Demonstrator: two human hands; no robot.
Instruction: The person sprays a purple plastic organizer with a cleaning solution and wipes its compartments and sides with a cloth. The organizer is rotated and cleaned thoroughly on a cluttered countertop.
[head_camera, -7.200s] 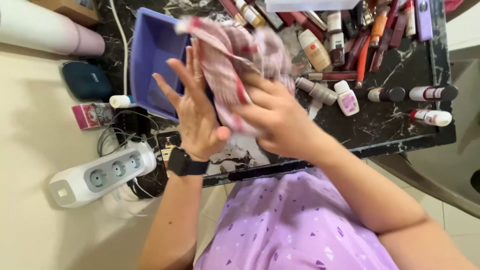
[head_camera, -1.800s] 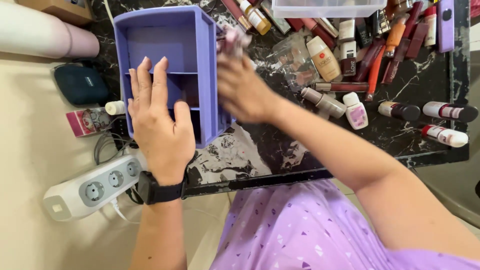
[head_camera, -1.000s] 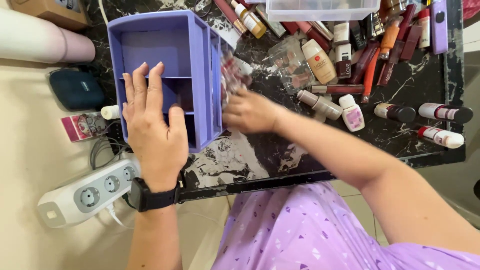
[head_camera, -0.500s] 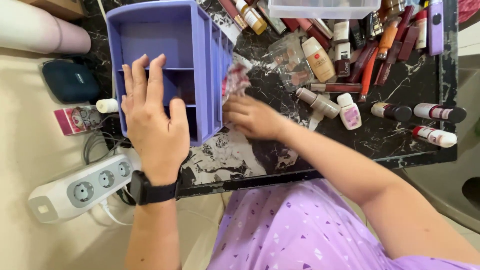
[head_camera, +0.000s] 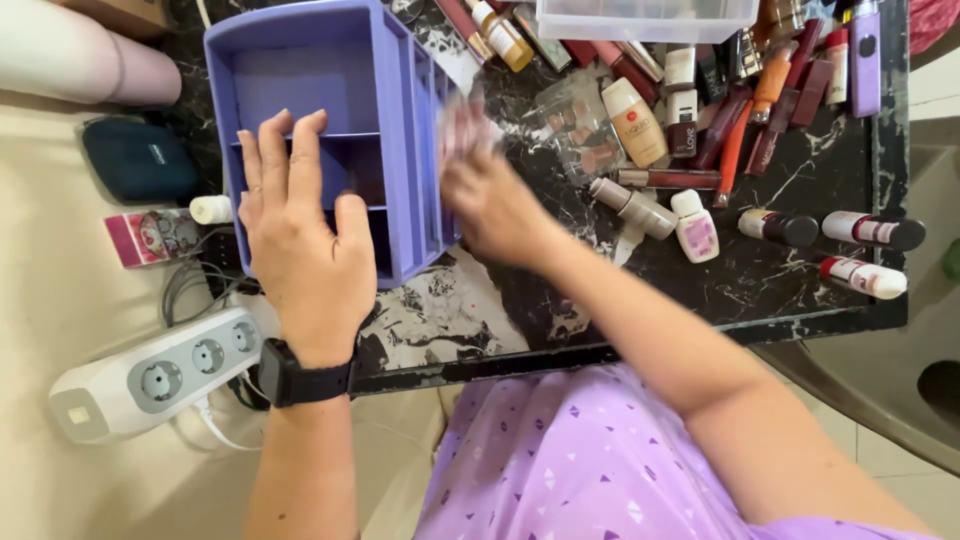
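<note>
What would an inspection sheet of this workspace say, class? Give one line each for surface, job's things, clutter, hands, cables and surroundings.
Surface: black marble-patterned tabletop, bare patch near the front edge.
Job's things: purple divided organiser, compartments look empty; a blurred cloth at its right wall.
Clutter: cosmetic tubes and bottles, among them a cream bottle and a small white bottle; clear plastic box at the back.
Hands: left hand flat on the organiser, wearing a black watch; right hand blurred, gripping the cloth.
Cables: white power strip with leads beside the table.
Surroundings: dark pouch, small pink box, pale floor.
</note>
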